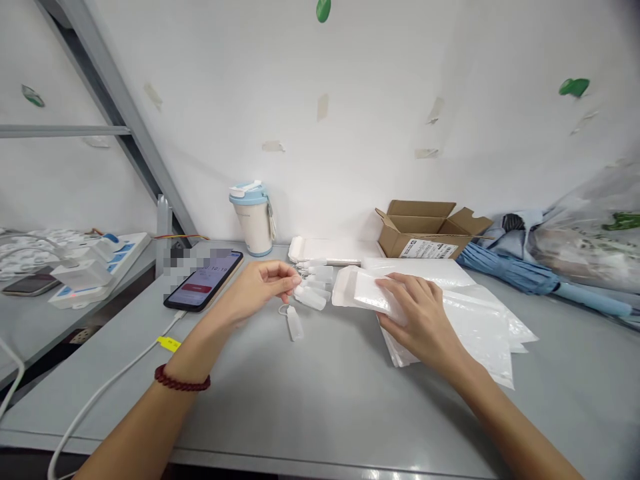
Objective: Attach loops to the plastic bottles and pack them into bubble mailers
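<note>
My left hand (265, 287) is closed in a pinch at one end of a small translucent white piece (311, 298). Several similar pieces (319, 272) lie in a bunch just behind its fingertips. One more, a white tag-like piece (295, 325) with a thin loop, rests on the table in front of them. My right hand (415, 313) grips a small flat white box (373, 293), its open flap end pointing left towards the other hand. Under and beside that hand spread clear-and-white plastic bags (475, 327). What lies beneath my right palm is hidden.
Flat white boxes (335, 250) lie by the wall, near a blue-lidded cup (254, 223) and an open cardboard box (425, 230). A phone (205, 280) with a white cable sits left. A blue umbrella (520, 270) and a plastic bag (590, 233) occupy the right.
</note>
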The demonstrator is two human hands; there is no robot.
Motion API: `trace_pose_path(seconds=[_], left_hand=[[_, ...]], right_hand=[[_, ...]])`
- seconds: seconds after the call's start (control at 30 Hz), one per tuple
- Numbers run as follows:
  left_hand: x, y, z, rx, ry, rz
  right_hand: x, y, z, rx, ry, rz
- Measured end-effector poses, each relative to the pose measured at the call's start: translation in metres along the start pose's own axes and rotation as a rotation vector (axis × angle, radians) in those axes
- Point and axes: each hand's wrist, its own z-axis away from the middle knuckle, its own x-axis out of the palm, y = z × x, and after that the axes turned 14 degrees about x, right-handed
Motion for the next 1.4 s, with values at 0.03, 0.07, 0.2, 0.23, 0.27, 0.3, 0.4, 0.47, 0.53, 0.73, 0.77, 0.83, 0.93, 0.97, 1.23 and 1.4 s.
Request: trace_pose_path(seconds=[0.03, 0.07, 0.2, 0.23, 0.27, 0.3, 0.4, 0.47, 0.53, 0.73, 0.77, 0.83, 0.93, 0.97, 1.23, 1.4], left_hand=[[0.002, 0.0, 0.0, -0.003, 0.038, 0.041], [0.005, -0.001, 0.001, -0.004, 0.064, 0.081], [0.02, -0.005, 0.003, 0.009, 0.1, 0.221], [0.025, -0.005, 0.004, 0.011, 0.096, 0.241], [0.031, -0.004, 0.005, 0.017, 0.072, 0.247], [0.036, -0.003, 0.007, 0.028, 0.031, 0.233], [0.046, -0.003, 0.01, 0.134, -0.013, 0.036], [0.046, -0.008, 0.009, 0.264, 0.122, -0.177], [0.04, -0.018, 0.004, 0.367, 0.278, -0.378], [0.019, -0.057, -0.021, 0.241, 0.189, -0.678], [0.018, -0.061, -0.024, 0.221, 0.168, -0.694], [0.019, -0.068, -0.03, 0.2, 0.138, -0.702], [0.02, -0.076, -0.034, 0.187, 0.132, -0.683], [0.02, -0.079, -0.034, 0.186, 0.137, -0.671], [0.023, -0.085, -0.039, 0.189, 0.185, -0.582], [0.024, -0.07, -0.034, 0.191, 0.275, -0.52]], right_hand=[[-0.001, -0.001, 0.0, -0.007, -0.006, -0.01], [-0.001, -0.001, 0.0, -0.013, -0.01, -0.025], [-0.002, -0.006, 0.002, -0.041, -0.048, -0.109], [-0.002, -0.007, 0.002, -0.051, -0.057, -0.131], [-0.002, -0.009, 0.002, -0.061, -0.062, -0.149], [-0.002, -0.01, 0.002, -0.071, -0.062, -0.165], [-0.003, -0.012, 0.002, -0.091, -0.05, -0.2], [-0.003, -0.012, 0.002, -0.083, -0.045, -0.207], [-0.003, -0.011, 0.002, -0.064, -0.04, -0.205], [0.001, -0.007, 0.001, -0.032, 0.003, -0.189], [0.001, -0.006, 0.001, -0.031, 0.004, -0.188], [0.001, -0.005, 0.001, -0.028, 0.011, -0.189], [0.0, -0.005, 0.001, -0.017, 0.026, -0.19], [-0.001, -0.004, 0.001, -0.012, 0.027, -0.189], [-0.002, -0.005, 0.001, 0.001, 0.014, -0.17], [-0.002, -0.004, -0.002, 0.047, -0.01, -0.132]])
